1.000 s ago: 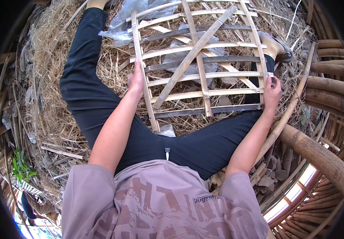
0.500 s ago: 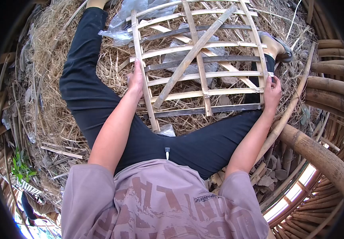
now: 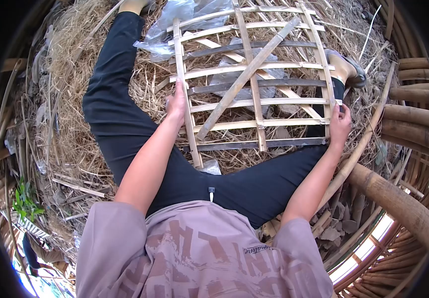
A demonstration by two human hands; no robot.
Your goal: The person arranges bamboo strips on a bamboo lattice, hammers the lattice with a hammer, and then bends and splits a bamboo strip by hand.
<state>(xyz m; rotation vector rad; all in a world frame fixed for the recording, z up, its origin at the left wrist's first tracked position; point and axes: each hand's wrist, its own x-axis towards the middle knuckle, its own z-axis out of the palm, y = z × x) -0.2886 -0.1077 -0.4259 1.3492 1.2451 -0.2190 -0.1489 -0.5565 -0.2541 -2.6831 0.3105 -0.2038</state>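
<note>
A lattice panel of bamboo strips (image 3: 258,93) lies between my spread legs, several crosswise strips joined to lengthwise ones. One wider strip (image 3: 246,74) runs diagonally across it. My left hand (image 3: 176,103) grips the panel's left side strip, its fingers partly hidden under the strip. At the lower part of the right side strip, my right hand (image 3: 341,123) has its fingers closed on the panel's edge.
Dry straw (image 3: 70,99) covers the ground. Clear plastic sheeting (image 3: 167,30) lies beyond the panel's far left corner. Thick bamboo poles (image 3: 393,193) stand at the right, with broken pieces (image 3: 331,233) beneath. A green plant (image 3: 25,201) is at the left.
The view has shifted slightly, so the panel, legs and hands appear a little lower and further right. Both hands keep their hold on the panel.
</note>
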